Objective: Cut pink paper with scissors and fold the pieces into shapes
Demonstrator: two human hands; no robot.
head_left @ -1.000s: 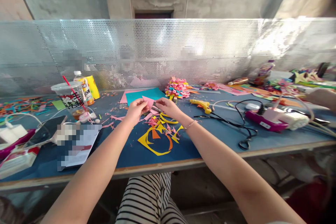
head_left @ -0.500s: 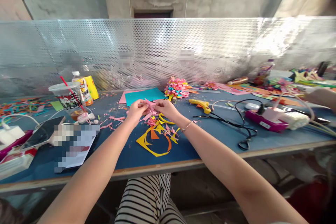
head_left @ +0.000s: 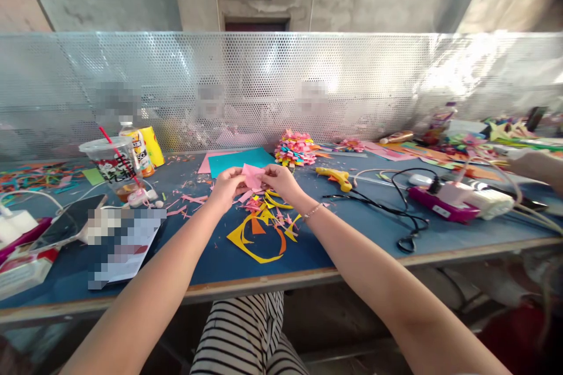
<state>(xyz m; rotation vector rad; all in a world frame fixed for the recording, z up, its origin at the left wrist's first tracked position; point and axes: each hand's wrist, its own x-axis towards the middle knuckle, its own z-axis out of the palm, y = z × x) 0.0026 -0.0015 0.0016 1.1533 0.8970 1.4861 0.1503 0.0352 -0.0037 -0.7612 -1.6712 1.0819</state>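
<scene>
A small piece of pink paper (head_left: 252, 176) is held up over the table between my two hands. The fingers of my left hand (head_left: 229, 184) pinch its left side. My right hand (head_left: 281, 183), with a bracelet at the wrist, grips its right side. Below the hands lie pink and yellow paper scraps (head_left: 268, 211) and a yellow cut-out frame of paper (head_left: 240, 241). Just behind them is a teal sheet (head_left: 240, 159), partly over a pink sheet (head_left: 207, 163). A heap of pink and multicoloured folded paper (head_left: 295, 149) stands to the right of the sheet.
A plastic cup with a red straw (head_left: 113, 167) and a bottle (head_left: 139, 151) stand at left, near a phone (head_left: 73, 220). Yellow-handled scissors or a similar tool (head_left: 336, 177), black cables (head_left: 396, 211) and a purple power strip (head_left: 444, 205) lie right. Another person's hand (head_left: 534, 165) is at far right.
The pink paper, pointed and star-like before, now shows a flatter, squarer face between my fingers. Both hands stay in nearly the same place.
</scene>
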